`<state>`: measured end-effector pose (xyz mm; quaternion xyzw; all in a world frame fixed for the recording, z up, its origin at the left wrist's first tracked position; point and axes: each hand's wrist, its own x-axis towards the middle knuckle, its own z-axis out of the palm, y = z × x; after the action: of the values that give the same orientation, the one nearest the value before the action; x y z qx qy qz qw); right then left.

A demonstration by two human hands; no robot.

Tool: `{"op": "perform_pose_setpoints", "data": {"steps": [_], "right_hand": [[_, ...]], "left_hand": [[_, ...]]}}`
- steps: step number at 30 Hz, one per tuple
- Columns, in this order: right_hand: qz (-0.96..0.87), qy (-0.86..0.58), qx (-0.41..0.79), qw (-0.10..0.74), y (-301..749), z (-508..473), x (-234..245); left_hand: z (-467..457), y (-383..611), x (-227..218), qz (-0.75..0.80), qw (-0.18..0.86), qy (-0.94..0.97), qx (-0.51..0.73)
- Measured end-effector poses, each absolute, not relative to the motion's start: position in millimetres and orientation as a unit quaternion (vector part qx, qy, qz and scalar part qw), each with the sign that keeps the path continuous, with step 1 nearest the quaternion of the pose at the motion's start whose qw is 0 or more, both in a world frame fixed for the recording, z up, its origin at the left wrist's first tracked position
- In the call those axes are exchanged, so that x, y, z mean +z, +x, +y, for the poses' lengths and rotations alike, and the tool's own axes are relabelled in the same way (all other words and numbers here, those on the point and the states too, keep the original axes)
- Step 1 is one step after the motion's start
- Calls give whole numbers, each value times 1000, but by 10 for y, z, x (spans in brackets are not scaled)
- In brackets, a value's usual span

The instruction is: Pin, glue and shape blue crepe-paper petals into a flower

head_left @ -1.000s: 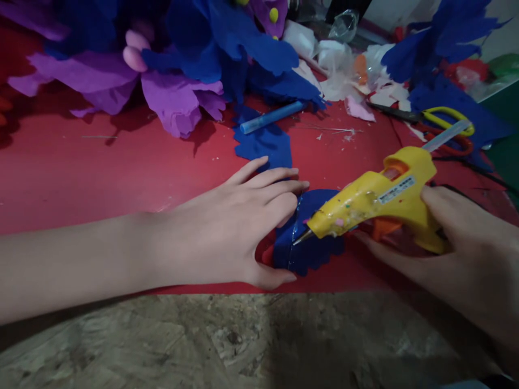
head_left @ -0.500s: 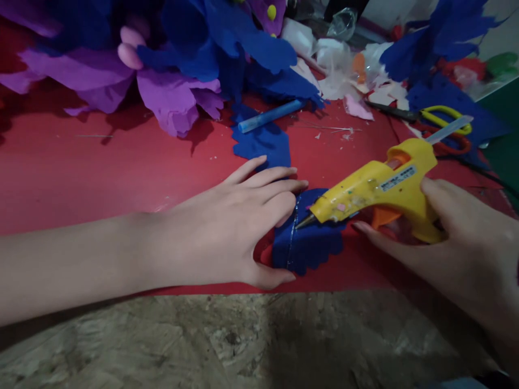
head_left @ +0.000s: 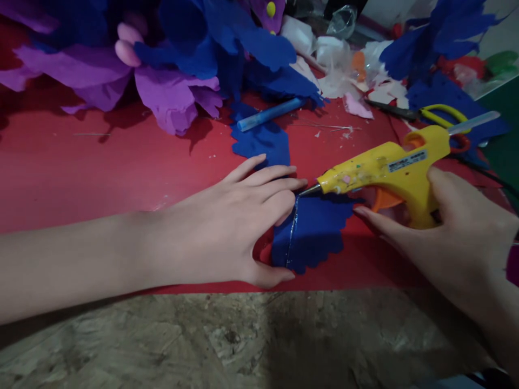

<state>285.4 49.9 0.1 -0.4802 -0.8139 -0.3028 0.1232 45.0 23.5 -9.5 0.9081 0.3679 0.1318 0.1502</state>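
Note:
My left hand [head_left: 247, 219] lies flat with its fingers stretched out, holding down a dark blue scalloped petal [head_left: 316, 232] on the red tabletop [head_left: 178, 178]. Along the petal, beside my fingertips, runs a thin wire [head_left: 291, 235] with shiny glue on it. My right hand [head_left: 458, 227] is wrapped round the handle of a yellow hot glue gun [head_left: 365, 170], which has an orange trigger and a clear glue stick out of its back. Its metal nozzle points left at the upper end of the wire, close to my left fingers. The petal's left part is hidden under my left hand.
Another blue petal [head_left: 263, 143] lies beyond my left hand with a blue tube [head_left: 270, 114] across it. Large purple and blue flowers [head_left: 174, 97] fill the back left. Scissors [head_left: 446, 119], scraps and plastic bags [head_left: 334, 59] are at the back right. Loose wires [head_left: 324, 127] lie nearby.
My right hand has moved the glue gun up and slightly right, so its nozzle has travelled from mid-wire to the wire's far end. My left hand has stayed in place.

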Motion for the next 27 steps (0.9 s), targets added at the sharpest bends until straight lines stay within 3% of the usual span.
{"op": "perform_pose_setpoints", "data": {"steps": [21, 27], "right_hand": [[-867, -396, -270, 138, 2879, 452, 34], [-838, -456, -267, 138, 2897, 534, 0]], "left_hand": [[242, 446, -115, 366, 155, 909, 128], [260, 441, -115, 356, 157, 911, 140]]}}
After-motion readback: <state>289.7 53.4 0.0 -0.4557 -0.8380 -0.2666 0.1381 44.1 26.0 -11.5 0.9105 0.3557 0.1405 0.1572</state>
